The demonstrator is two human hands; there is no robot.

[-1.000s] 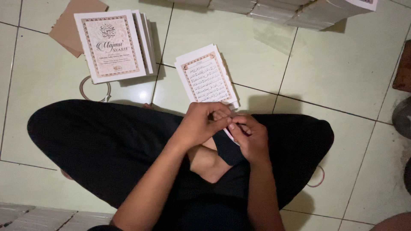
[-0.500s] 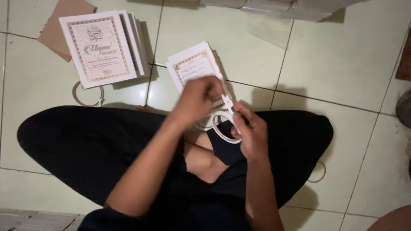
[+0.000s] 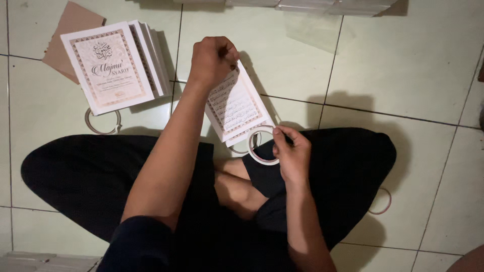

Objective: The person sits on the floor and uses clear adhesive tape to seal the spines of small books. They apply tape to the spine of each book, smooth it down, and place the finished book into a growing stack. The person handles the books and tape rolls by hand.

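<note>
The floor [image 3: 393,65] was pale greenish-white tile with dark grout lines. Light was dim and fell from above, casting soft shadows. Pale stacked packages [image 3: 312,5] lined the floor's far edge.

The floor [image 3: 403,75] is glazed ceramic tile, pale green, smooth with a soft sheen, and the grout lines are dark. The booklet [image 3: 237,108] under the left hand [image 3: 212,58] is paper with a smooth, faintly glossy printed cover; the stack [image 3: 108,65] beside it looks the same, white card with a brown border. A brown sheet [image 3: 70,25] under the stack looks like matt cardboard. The tape roll [image 3: 262,146] in the right hand [image 3: 292,153] is a thin whitish ring, slightly shiny. The trousers [image 3: 85,181] are black matt cloth. A clear film [image 3: 312,35] on the tiles looks like thin plastic
</note>
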